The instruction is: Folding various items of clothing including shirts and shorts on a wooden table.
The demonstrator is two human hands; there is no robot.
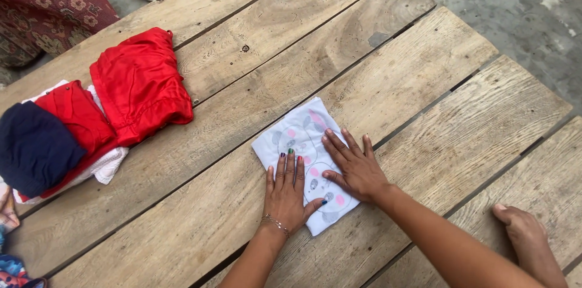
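Note:
A small white folded garment [303, 136] with a grey and pink cartoon print lies on the wooden plank table [388, 70], near its front middle. My left hand [286, 191] presses flat on the garment's near left part, fingers spread, a thin bracelet at the wrist. My right hand [354, 167] lies flat on its right side, fingers pointing to the upper left. Both palms rest on the cloth and grip nothing.
Folded red clothes [140, 85] sit at the left of the table beside a dark blue piece [33, 145] stacked on red and white ones. A patterned red fabric [51, 0] is at the upper left. A bare foot [527, 233] rests at the lower right.

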